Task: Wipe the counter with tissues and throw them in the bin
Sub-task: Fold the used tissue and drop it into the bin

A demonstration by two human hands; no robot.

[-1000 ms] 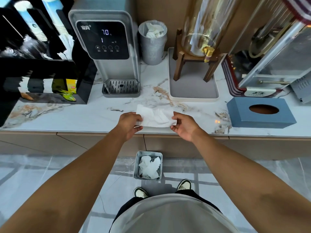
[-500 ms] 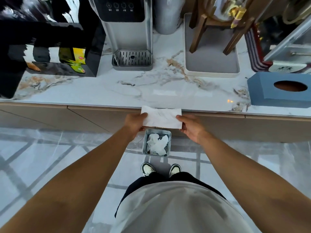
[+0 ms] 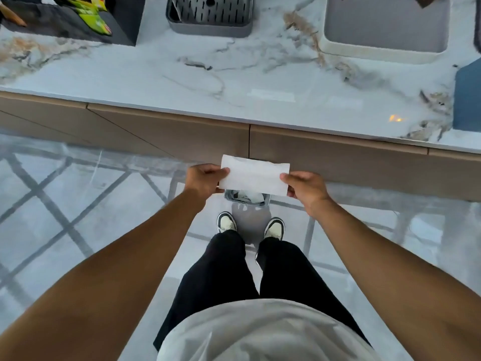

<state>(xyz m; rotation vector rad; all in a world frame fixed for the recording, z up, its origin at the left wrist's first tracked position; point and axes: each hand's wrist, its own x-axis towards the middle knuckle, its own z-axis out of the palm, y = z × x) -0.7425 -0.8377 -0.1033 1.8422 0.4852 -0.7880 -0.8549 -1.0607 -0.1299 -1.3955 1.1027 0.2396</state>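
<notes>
While the marble counter (image 3: 145, 79) fills the upper part of the frame, the tiled floor (image 3: 52, 217) spreads below it, with the person's dark trousers and pale shirt at the bottom centre. On the counter, a grey tray (image 3: 385, 29) sits at the upper right, a drip grate (image 3: 209, 15) at the top centre, and a blue box (image 3: 468, 100) at the right edge. Just below the counter's front edge, at frame centre, a folded white tissue (image 3: 253, 175) is stretched flat between both hands. The left hand (image 3: 204, 182) pinches its left end; the right hand (image 3: 305, 190) pinches its right end. Directly beneath the tissue, a small metal bin (image 3: 246, 200) stands on the floor, holding crumpled tissues, just ahead of two shoes (image 3: 226, 222).
</notes>
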